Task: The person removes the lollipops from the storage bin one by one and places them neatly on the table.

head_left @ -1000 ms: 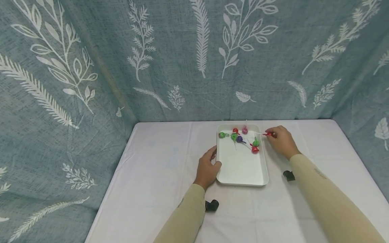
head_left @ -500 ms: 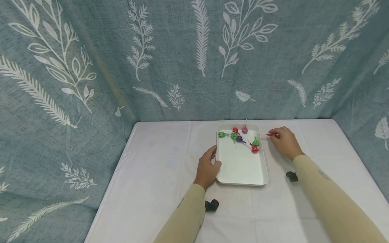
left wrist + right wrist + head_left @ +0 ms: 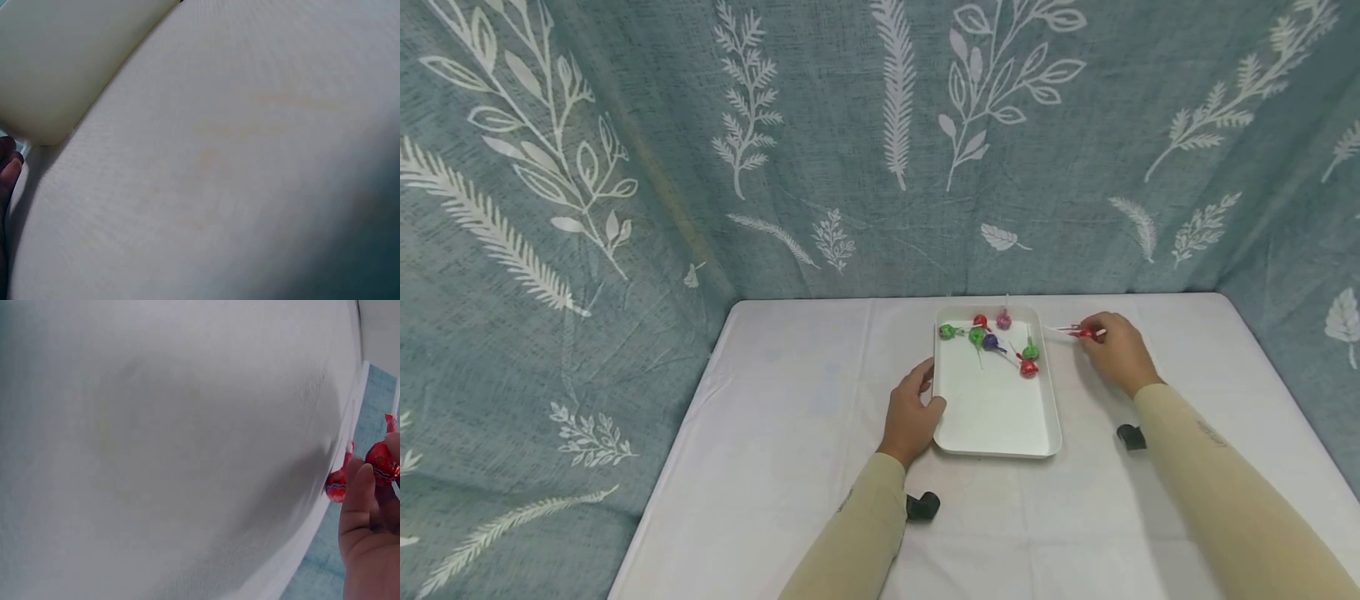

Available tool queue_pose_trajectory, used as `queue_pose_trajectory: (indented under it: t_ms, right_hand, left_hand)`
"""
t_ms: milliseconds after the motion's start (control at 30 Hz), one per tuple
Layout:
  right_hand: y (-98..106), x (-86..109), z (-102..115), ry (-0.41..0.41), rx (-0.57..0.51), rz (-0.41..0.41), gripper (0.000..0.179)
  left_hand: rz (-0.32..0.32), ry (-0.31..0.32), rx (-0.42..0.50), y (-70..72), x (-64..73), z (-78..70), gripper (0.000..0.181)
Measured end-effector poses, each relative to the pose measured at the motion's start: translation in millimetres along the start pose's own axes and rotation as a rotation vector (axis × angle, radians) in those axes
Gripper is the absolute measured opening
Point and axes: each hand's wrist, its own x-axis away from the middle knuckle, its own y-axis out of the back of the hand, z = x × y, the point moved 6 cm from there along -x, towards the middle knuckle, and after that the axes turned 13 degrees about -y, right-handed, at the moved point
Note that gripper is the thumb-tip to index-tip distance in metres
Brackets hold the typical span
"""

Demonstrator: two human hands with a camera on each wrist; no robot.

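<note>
In the head view, my left hand holds the left side of a white tray, its thumb over the rim. Beyond the tray's right side, my right hand pinches a red-wrapped lollipop between thumb and fingers. A second red lollipop shows right beside those fingertips in the right wrist view. White sticks point left toward the tray. Several lollipops lie in its far half, among them a purple one, a pink one and a green one. The left wrist view catches only fingertips at a tray corner.
A white cloth covers the table, with its far edge against a blue-green leaf-patterned curtain. Black wrist pieces stick out by the left sleeve and the right sleeve.
My right hand has moved a little to the right, away from the tray, and the red wrapper and white stick at its fingertips have moved with it. The left hand and tray stay put.
</note>
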Motion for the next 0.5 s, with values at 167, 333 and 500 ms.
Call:
queue_pose_trajectory:
  t_ms: [167, 333, 500]
  right_hand:
    - [1.4, -1.1, -3.3, 0.007, 0.006, -0.022, 0.024]
    - [3.9, -1.6, -6.7, 0.007, 0.015, -0.046, 0.024]
    - [5.1, -4.6, -11.5, -0.043, 0.016, -0.044, 0.029]
  left_hand:
    - [0.001, 0.005, 0.005, 0.4, 0.2, 0.0, 0.065]
    - [0.004, 0.016, 0.009, 0.3, 0.0, 0.2, 0.065]
    - [0.005, 0.024, 0.006, 0.2, 0.3, 0.1, 0.065]
